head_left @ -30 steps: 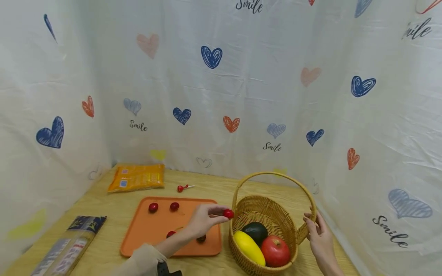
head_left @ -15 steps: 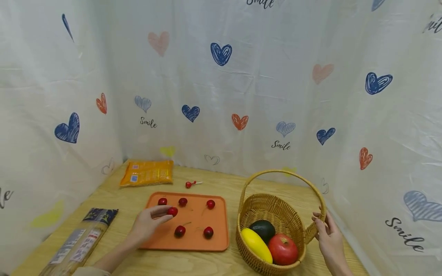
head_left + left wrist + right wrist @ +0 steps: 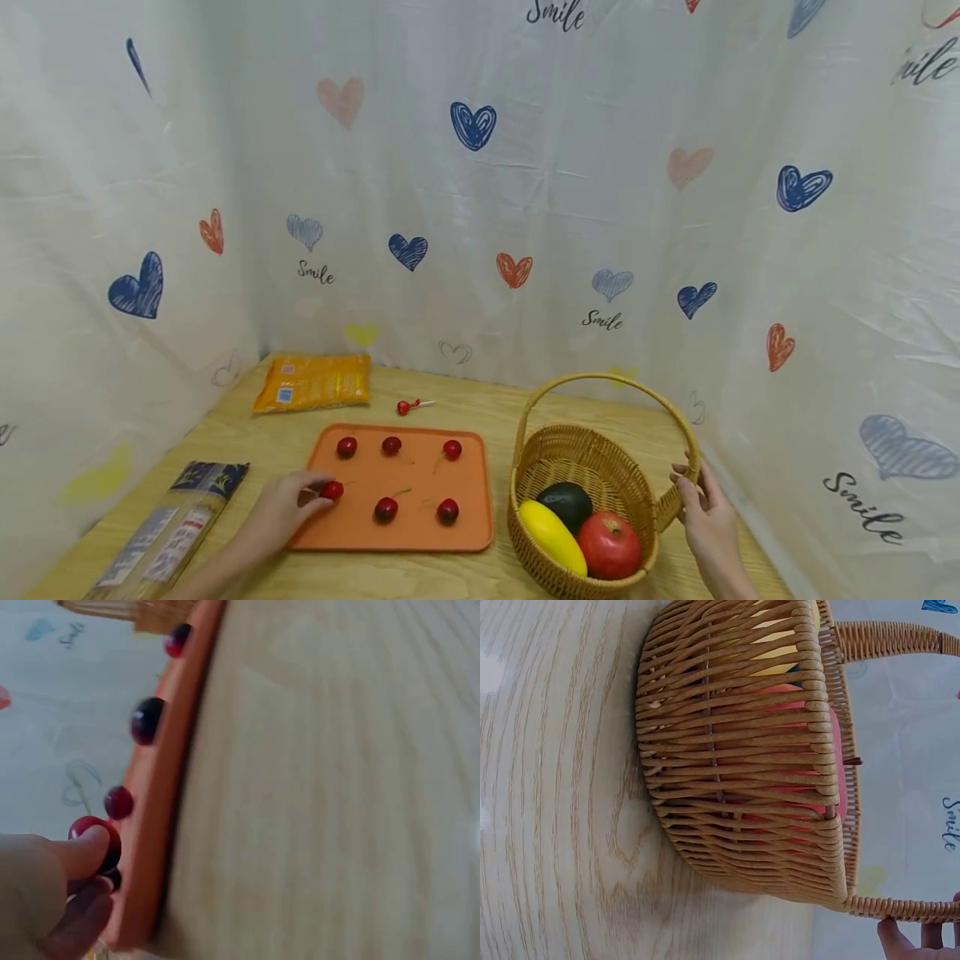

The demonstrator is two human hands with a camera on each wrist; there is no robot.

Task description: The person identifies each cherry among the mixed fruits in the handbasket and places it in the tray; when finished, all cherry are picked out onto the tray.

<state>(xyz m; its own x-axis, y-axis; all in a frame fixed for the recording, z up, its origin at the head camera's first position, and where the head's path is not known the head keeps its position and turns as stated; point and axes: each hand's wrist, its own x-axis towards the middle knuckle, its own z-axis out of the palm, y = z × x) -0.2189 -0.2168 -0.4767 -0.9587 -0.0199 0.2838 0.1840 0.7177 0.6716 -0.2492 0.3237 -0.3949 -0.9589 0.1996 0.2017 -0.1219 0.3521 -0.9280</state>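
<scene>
My left hand (image 3: 276, 510) pinches a red cherry (image 3: 332, 490) between thumb and fingers at the left side of an orange tray (image 3: 420, 537). In the left wrist view the thumb lies on that cherry (image 3: 96, 838), close to the tray's rim. Several more cherries with stems lie on the tray, among them a dark red cherry (image 3: 386, 509) near its middle. My right hand (image 3: 707, 525) grips the right side of the handle of a wicker basket (image 3: 525, 550). Inside the basket are a yellow mango-shaped fruit (image 3: 553, 537), a dark green avocado (image 3: 566, 506) and a red pomegranate (image 3: 609, 546).
Behind the tray lies a red lollipop (image 3: 405, 407) with a white stick. An orange packet (image 3: 315, 383) rests at the back left, and a long clear package (image 3: 168, 533) with a dark blue end at the front left. A heart-printed curtain (image 3: 450, 183) surrounds the table.
My left hand has moved left from beside the basket with the cherry, down to the tray's left side. The right hand keeps its grip on the basket handle.
</scene>
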